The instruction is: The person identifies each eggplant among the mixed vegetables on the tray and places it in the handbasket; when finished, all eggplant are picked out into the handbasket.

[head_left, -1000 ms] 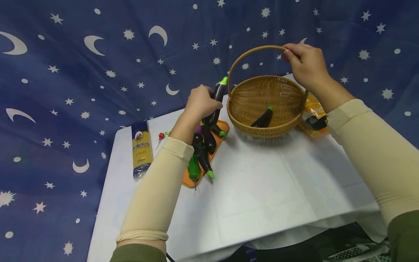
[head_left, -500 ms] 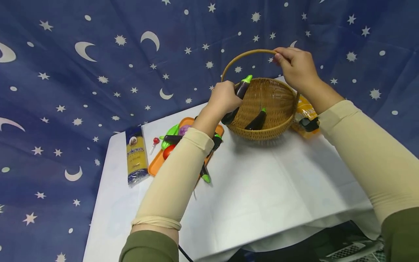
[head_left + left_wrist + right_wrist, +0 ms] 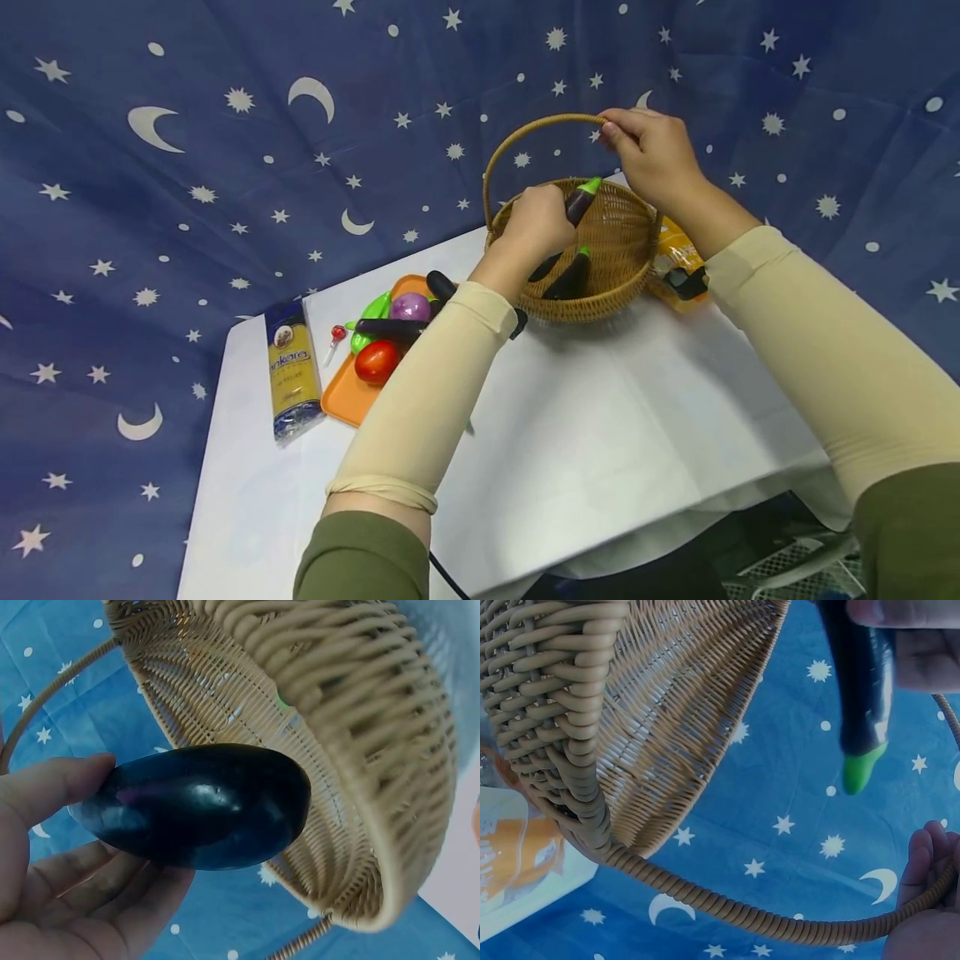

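Observation:
My left hand (image 3: 542, 218) grips a dark eggplant (image 3: 217, 806) with a bright green stem end, tilted over the mouth of the wicker basket (image 3: 592, 310). In the left wrist view its thick rounded end points at the basket's opening. The right wrist view shows the green tip (image 3: 862, 771) hanging outside the weave. My right hand (image 3: 654, 154) holds the basket's arched handle (image 3: 525, 129) near its top right, fingers curled round it. A second eggplant (image 3: 568, 279) lies inside the basket.
Left of the basket, an orange tray (image 3: 345, 396) bears a tomato (image 3: 377, 362), a purple onion (image 3: 410, 307), a green pepper (image 3: 381, 310) and eggplants, partly behind my left sleeve. A lollipop (image 3: 335, 337) and a pasta packet (image 3: 294, 371) lie further left. An orange bag (image 3: 678, 262) stands right of the basket.
My left hand has carried the eggplant from above the tray rightward to over the basket. My right hand keeps its hold on the handle. The head view has shifted slightly.

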